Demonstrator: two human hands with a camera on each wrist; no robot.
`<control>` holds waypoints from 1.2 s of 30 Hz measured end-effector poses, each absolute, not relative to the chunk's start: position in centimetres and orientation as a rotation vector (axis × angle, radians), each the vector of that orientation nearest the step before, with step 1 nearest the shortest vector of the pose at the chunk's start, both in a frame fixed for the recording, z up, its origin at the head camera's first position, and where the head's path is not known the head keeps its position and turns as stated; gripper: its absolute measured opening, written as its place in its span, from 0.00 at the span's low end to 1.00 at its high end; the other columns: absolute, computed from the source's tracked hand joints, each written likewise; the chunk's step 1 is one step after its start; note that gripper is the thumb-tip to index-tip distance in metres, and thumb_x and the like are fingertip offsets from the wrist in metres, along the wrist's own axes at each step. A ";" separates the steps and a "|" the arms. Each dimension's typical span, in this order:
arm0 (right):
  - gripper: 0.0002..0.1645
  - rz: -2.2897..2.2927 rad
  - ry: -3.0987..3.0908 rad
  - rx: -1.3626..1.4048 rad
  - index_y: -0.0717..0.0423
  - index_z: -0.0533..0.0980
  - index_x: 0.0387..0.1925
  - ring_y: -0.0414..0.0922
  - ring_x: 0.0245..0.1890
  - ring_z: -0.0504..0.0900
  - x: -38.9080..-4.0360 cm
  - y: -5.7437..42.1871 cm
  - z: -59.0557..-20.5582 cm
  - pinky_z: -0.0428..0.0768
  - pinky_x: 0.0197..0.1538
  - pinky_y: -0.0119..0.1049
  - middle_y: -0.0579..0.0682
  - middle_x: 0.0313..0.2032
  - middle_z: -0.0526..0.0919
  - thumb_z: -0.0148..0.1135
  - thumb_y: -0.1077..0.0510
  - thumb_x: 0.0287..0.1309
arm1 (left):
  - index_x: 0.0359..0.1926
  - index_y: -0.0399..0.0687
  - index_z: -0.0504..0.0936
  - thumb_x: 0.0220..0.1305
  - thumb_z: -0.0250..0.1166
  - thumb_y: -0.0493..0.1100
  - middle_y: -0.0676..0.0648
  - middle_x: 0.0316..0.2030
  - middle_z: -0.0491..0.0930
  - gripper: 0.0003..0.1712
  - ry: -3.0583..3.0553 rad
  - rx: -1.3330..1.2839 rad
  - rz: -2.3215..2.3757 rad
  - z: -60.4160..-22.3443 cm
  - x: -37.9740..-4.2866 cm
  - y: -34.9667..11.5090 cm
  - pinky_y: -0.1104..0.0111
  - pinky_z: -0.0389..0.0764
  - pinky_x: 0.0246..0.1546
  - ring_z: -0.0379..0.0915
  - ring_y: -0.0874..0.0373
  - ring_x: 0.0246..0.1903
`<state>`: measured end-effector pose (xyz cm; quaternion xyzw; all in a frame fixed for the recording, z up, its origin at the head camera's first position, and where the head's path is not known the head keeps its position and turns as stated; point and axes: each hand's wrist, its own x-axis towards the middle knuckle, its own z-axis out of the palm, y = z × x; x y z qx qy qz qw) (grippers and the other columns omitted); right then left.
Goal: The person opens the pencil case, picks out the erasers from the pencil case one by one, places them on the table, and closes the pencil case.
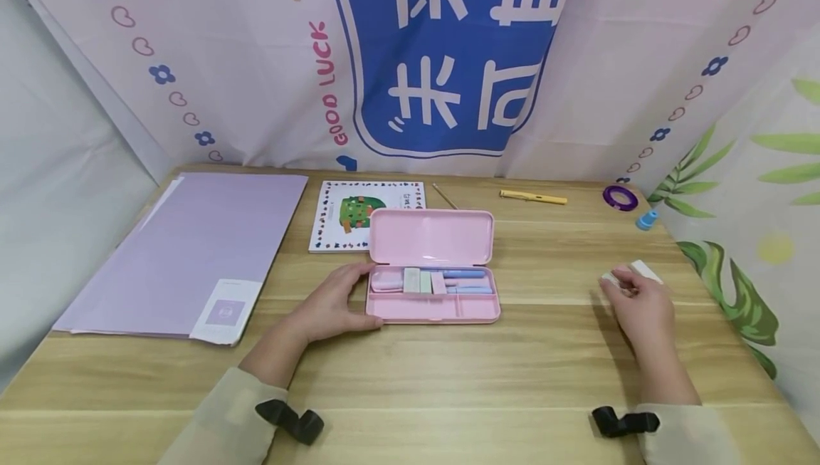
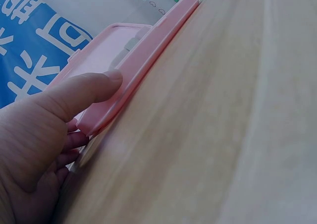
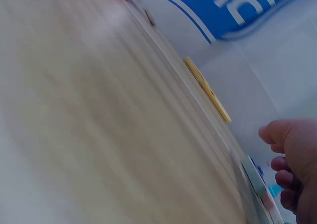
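Observation:
A pink pencil case point(image 1: 477, 308) lies with its lid raised, several pastel blocks and blue pens in its rear compartment. My left hand point(image 1: 329, 302) grips the case's left end; in the left wrist view the thumb point(image 2: 99, 85) is against the front wall and the other fingers are round the end. Far to the right, my right hand point(image 1: 643, 308) hovers over a flat, pale block point(image 1: 647, 270) on the table. The right wrist view shows this block point(image 3: 254, 177) with pale green and pink parts, below loosely bent fingers; the thumb stands apart from it.
A purple folder point(image 1: 211, 237) lies on the left. Behind the case are a picture booklet point(image 1: 333, 219) and a thin pencil point(image 1: 445, 195). A yellow pen point(image 1: 533, 197), a purple tape roll point(image 1: 620, 198) and a small blue bottle-shaped item point(image 1: 647, 220) lie toward the back right.

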<state>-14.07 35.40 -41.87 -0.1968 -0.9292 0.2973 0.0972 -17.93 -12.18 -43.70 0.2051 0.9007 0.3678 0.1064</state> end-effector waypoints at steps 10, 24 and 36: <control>0.23 0.996 -2.796 -0.152 0.60 0.80 0.52 0.48 0.39 0.77 -15.2 26.5 -42.2 0.76 0.41 0.34 0.60 0.45 0.82 0.64 0.49 0.62 | 0.71 0.44 0.62 0.45 0.77 0.62 0.39 0.70 0.63 0.57 2.654 0.618 1.095 -43.8 -17.9 -12.2 0.46 0.60 0.72 0.56 0.41 0.71; 0.20 0.936 -2.777 0.292 0.57 0.85 0.40 0.53 0.49 0.79 -15.4 16.8 -42.7 0.76 0.56 0.49 0.52 0.40 0.87 0.75 0.49 0.49 | 0.72 0.45 0.61 0.45 0.77 0.62 0.39 0.71 0.62 0.58 2.642 0.605 1.108 -43.7 -17.8 -12.2 0.45 0.60 0.72 0.55 0.42 0.72; 0.26 0.727 -2.833 0.335 0.57 0.85 0.42 0.51 0.44 0.78 -15.5 14.7 -42.7 0.74 0.53 0.46 0.50 0.34 0.84 0.74 0.42 0.47 | 0.72 0.45 0.62 0.45 0.77 0.61 0.39 0.70 0.63 0.57 2.651 0.612 1.110 -43.8 -17.8 -12.3 0.45 0.60 0.72 0.55 0.41 0.71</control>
